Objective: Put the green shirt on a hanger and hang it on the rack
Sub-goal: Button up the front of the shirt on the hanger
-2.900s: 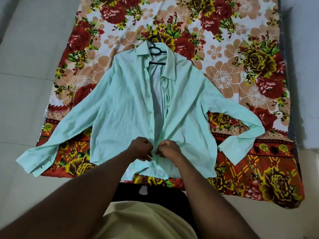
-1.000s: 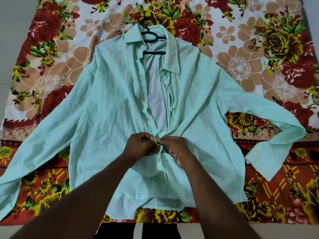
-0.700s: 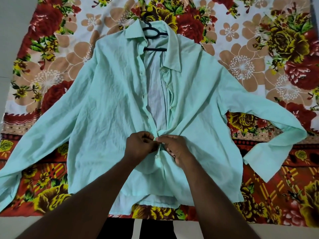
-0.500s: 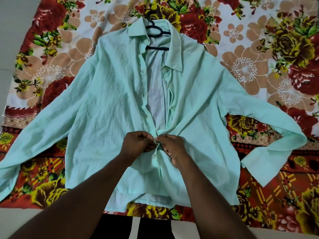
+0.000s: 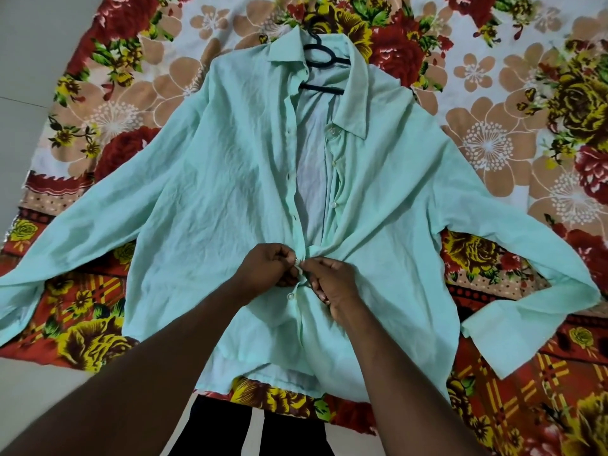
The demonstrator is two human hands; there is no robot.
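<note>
A big flowered cloth [image 5: 493, 93] lies spread on the grey floor [image 5: 29, 60]. The green shirt [image 5: 214, 199] lies flat on top of it, front side up, with both sleeves spread wide to the sides. The shirt's long way runs straight away from the person: the bottom edge is close to them and the collar is at the far end.

The two hands meet in the middle of the shirt, on the line where the front closes. The left hand [image 5: 266, 271] has its fingers curled and pinches the left front edge. The right hand [image 5: 332, 284] pinches the right front edge. Their fingertips touch over one small button [image 5: 297, 262], so I think this button is being done up now. One button just below the hands looks closed.

Above the hands the front is open, and it gapes wider toward the collar. The open buttons sit in a row going away from the hands, so the next reach is likely forward, up that line. Both hands are equally near it, one on each side.

The dark hanger [image 5: 320, 88] is inside the shirt at the collar, well apart from the hands. Its hook pokes out past the collar. No rack shows here.
</note>
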